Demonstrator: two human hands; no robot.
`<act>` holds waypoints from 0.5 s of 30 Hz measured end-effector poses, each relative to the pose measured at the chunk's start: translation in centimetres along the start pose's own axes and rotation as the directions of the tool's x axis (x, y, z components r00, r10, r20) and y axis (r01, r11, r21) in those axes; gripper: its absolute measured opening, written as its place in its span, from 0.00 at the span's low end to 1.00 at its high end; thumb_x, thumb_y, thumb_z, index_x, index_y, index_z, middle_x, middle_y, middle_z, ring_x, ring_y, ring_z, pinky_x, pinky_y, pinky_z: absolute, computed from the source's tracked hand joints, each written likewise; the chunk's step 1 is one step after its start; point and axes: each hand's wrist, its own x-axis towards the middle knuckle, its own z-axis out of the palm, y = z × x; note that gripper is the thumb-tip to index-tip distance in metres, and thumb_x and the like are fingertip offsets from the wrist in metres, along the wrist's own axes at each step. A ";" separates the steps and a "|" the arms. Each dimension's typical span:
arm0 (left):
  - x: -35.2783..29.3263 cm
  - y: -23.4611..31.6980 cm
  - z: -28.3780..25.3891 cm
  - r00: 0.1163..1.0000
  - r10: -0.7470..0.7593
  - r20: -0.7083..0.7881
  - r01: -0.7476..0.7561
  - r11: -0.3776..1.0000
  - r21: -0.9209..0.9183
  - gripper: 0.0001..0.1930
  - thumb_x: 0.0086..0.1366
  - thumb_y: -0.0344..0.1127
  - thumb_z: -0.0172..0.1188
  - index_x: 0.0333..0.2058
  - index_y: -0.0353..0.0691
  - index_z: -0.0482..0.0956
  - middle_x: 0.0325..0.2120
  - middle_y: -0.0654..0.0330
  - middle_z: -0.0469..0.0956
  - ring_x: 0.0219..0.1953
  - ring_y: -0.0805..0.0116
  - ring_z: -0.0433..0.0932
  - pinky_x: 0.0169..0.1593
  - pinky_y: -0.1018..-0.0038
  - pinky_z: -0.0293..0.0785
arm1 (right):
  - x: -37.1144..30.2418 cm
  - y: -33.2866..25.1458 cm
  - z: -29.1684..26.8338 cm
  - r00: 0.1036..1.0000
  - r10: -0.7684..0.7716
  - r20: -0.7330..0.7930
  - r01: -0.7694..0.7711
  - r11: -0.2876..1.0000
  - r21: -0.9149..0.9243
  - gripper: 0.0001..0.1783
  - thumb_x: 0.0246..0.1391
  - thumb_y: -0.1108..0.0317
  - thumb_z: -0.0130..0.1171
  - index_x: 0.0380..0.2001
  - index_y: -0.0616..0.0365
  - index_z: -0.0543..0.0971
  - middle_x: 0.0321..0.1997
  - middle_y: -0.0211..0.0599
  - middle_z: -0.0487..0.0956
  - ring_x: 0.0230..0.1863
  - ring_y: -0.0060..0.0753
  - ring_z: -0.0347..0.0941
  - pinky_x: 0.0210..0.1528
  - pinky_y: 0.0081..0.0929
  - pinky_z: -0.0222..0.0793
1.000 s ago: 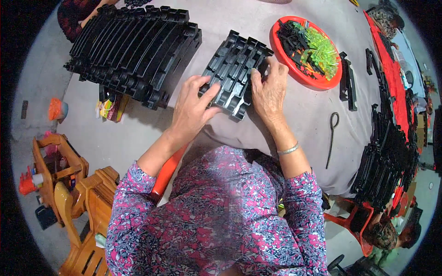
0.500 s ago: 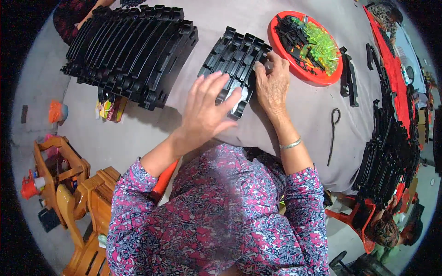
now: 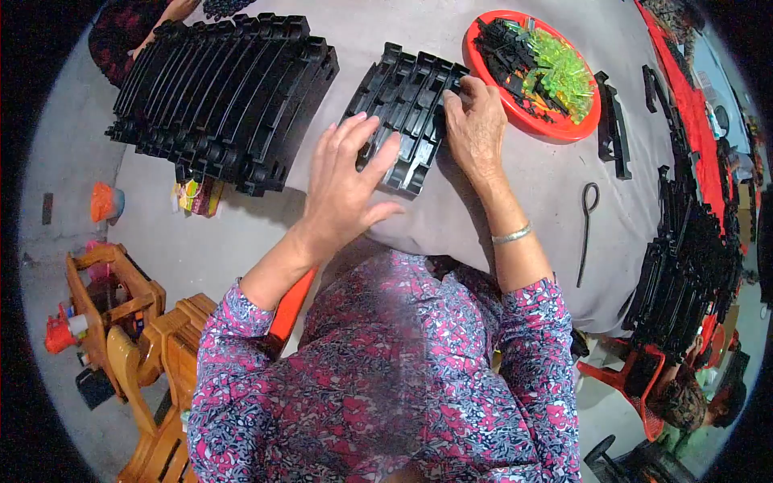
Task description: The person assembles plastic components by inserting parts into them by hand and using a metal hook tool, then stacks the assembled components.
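Note:
A small row of black plastic strips point(image 3: 407, 105) with notched ends lies side by side on the cloth in front of me. My left hand point(image 3: 342, 173) is at the near left of this row, fingers spread and thumb apart, holding nothing. Its fingertips overlap the strips' edge; whether they touch cannot be told. Along the right side, my right hand point(image 3: 477, 133) has bent fingers and thumb closed at the far end of the outermost strip. The fingers' undersides are hidden.
A large stack of black strips point(image 3: 217, 97) stands at the left. Beyond my right hand sits a red tray point(image 3: 547, 131) of green and black small parts. A looped metal rod point(image 3: 585, 233) and more black pieces point(image 3: 684, 258) lie right. Wooden chairs point(image 3: 153, 346) stand lower left.
My left hand has shifted slightly left, and its fingers cover less of the strips. My right hand stays at the right side of the row. The whole view has shifted a little.

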 end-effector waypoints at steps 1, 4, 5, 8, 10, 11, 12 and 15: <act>-0.1 -0.3 -0.2 1.000 0.017 0.000 -0.017 0.999 0.038 0.47 0.40 0.43 0.76 0.62 0.44 0.68 0.62 0.47 0.60 0.66 0.44 0.58 0.66 0.50 0.54 | 0.0 0.0 -0.1 1.000 0.021 -0.020 -0.021 0.999 0.028 0.19 0.54 0.62 0.61 0.44 0.67 0.78 0.40 0.52 0.76 0.42 0.49 0.77 0.47 0.40 0.72; -0.6 -1.8 -0.2 0.998 -0.049 -0.035 0.050 0.998 0.036 0.47 0.39 0.42 0.77 0.62 0.44 0.67 0.62 0.47 0.60 0.65 0.44 0.59 0.66 0.52 0.56 | 0.1 0.1 0.0 1.000 0.026 0.001 -0.026 0.999 0.034 0.19 0.55 0.63 0.61 0.44 0.67 0.78 0.41 0.52 0.76 0.42 0.49 0.78 0.48 0.39 0.73; -0.7 -1.8 -0.3 0.998 -0.053 -0.032 0.054 0.997 0.057 0.46 0.40 0.39 0.76 0.62 0.44 0.67 0.61 0.47 0.61 0.64 0.43 0.59 0.65 0.54 0.58 | 0.2 0.0 0.0 1.000 0.027 -0.001 -0.027 0.999 0.034 0.19 0.55 0.63 0.61 0.44 0.67 0.78 0.41 0.52 0.76 0.42 0.49 0.78 0.48 0.39 0.73; -0.9 -2.4 0.1 0.999 -0.028 -0.042 0.029 0.999 0.024 0.44 0.43 0.36 0.75 0.61 0.43 0.67 0.61 0.46 0.60 0.64 0.43 0.60 0.65 0.54 0.58 | 0.2 -0.5 0.4 0.998 0.050 0.032 -0.051 0.998 0.028 0.19 0.52 0.67 0.60 0.46 0.68 0.76 0.42 0.57 0.73 0.43 0.54 0.74 0.48 0.43 0.71; -1.3 -2.7 0.6 0.998 -0.030 -0.050 0.030 1.000 0.003 0.43 0.44 0.35 0.74 0.61 0.42 0.68 0.61 0.46 0.60 0.64 0.43 0.59 0.66 0.53 0.58 | 0.2 -0.2 0.8 1.000 -0.013 0.001 0.013 1.000 -0.006 0.19 0.52 0.67 0.60 0.45 0.68 0.77 0.41 0.57 0.74 0.43 0.55 0.74 0.49 0.44 0.70; -1.5 -2.9 0.7 0.998 -0.030 -0.057 0.029 0.999 -0.024 0.42 0.45 0.34 0.74 0.61 0.42 0.68 0.61 0.46 0.60 0.64 0.43 0.59 0.66 0.53 0.58 | 0.2 -0.1 0.9 1.000 0.000 -0.003 0.000 1.000 0.016 0.19 0.52 0.66 0.61 0.45 0.68 0.77 0.41 0.56 0.74 0.44 0.55 0.74 0.49 0.44 0.70; -1.5 -3.1 0.8 0.999 0.003 -0.053 -0.005 0.999 -0.046 0.40 0.45 0.34 0.73 0.60 0.41 0.68 0.60 0.46 0.60 0.64 0.43 0.59 0.65 0.53 0.58 | 0.1 0.0 0.7 1.000 0.013 -0.006 -0.012 0.999 0.040 0.19 0.52 0.66 0.61 0.45 0.67 0.77 0.41 0.56 0.75 0.44 0.55 0.74 0.50 0.44 0.70; -1.1 -3.1 0.6 1.000 0.000 -0.012 -0.002 0.992 -0.129 0.38 0.45 0.34 0.73 0.58 0.40 0.69 0.59 0.45 0.61 0.63 0.43 0.61 0.65 0.54 0.60 | 0.4 0.4 0.0 0.999 0.044 -0.006 -0.043 0.998 0.039 0.21 0.52 0.63 0.62 0.46 0.67 0.77 0.42 0.53 0.77 0.45 0.51 0.75 0.50 0.41 0.70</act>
